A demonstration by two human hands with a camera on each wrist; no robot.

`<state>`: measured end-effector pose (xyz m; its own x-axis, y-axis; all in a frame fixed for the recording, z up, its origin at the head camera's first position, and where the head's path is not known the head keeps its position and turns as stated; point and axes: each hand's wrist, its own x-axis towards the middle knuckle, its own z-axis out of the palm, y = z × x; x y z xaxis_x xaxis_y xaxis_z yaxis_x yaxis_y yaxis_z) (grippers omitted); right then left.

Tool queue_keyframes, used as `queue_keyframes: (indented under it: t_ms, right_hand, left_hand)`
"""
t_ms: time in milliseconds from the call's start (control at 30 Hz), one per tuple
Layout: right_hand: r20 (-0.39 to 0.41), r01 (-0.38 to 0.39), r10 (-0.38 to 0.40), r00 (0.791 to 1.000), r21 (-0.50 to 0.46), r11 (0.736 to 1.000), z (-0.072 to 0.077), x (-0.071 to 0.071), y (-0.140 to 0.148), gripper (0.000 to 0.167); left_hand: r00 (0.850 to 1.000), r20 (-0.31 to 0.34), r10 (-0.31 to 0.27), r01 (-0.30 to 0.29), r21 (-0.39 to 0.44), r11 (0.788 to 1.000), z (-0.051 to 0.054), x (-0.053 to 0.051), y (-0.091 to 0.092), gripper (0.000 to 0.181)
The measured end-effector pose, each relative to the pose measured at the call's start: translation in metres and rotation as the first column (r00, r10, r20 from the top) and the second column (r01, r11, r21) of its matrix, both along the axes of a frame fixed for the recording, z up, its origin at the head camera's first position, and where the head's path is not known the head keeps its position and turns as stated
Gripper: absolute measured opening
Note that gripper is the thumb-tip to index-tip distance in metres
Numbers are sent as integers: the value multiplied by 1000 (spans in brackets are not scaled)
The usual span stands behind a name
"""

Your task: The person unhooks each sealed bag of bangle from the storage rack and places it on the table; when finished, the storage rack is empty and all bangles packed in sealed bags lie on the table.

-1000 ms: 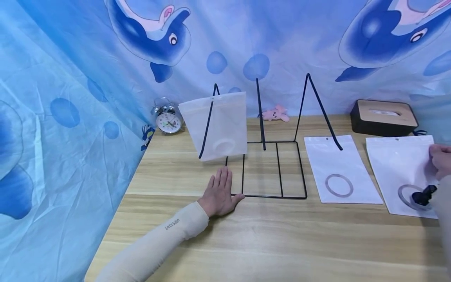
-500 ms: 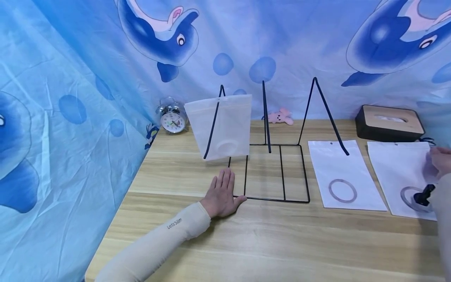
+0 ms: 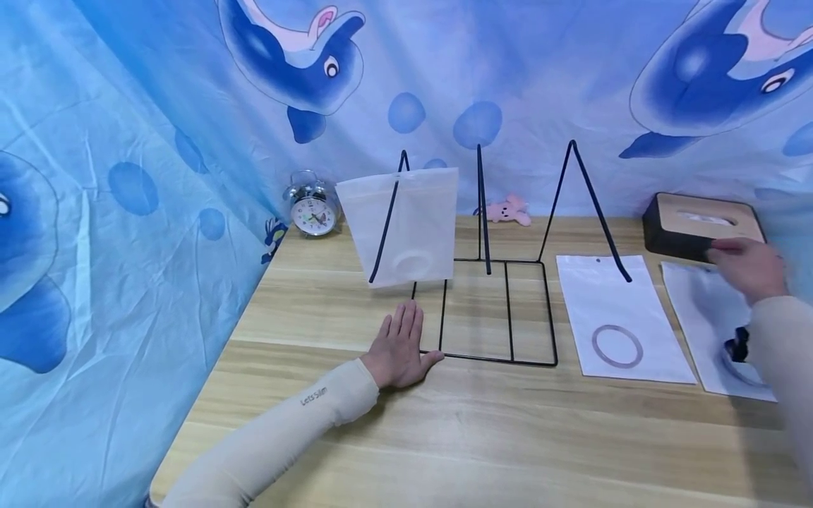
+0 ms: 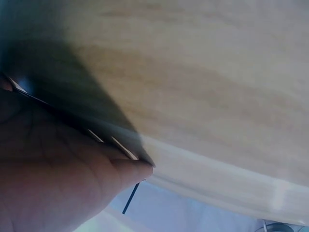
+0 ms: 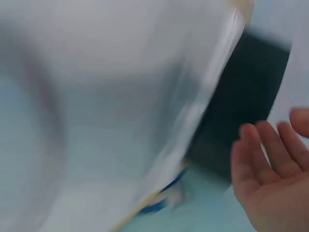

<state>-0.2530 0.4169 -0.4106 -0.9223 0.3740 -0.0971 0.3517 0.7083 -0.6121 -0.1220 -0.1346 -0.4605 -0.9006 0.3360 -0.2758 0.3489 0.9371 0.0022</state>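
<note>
My left hand rests flat with spread fingers at the front left corner of a black wire rack. A white zip bag hangs from the rack's left prong. My right hand is raised in front of the tissue box, over the upper part of a white zip bag on the table. In the right wrist view, the fingers of this hand are loosely bent and hold nothing. Another white zip bag with a ring print lies between that bag and the rack.
The rack's middle prong and right prong carry no bag. An alarm clock stands at the back left. Behind the rack lies a pink plush toy. Blue dolphin-patterned cloth encloses the table's back and left.
My right hand has moved left from the far right bag's right edge to in front of the tissue box. The left hand stays in place; the head view has shifted slightly.
</note>
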Motion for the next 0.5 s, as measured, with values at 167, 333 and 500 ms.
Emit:
queue_keyframes:
  t_ms: [167, 333, 500]
  right_hand:
    - [0, -456, 463, 886, 170, 874, 1, 23, -81, 50]
    - [73, -742, 744, 664, 178, 646, -10, 72, -171, 76]
    - [158, -829, 819, 551, 220, 515, -21, 116, -225, 90]
  left_hand:
    - [1000, 1, 18, -18, 9, 1000, -6, 5, -2, 94]
    - [999, -31, 17, -16, 21, 1000, -10, 6, -5, 93]
    - [999, -51, 2, -1, 20, 1000, -6, 1, -1, 93]
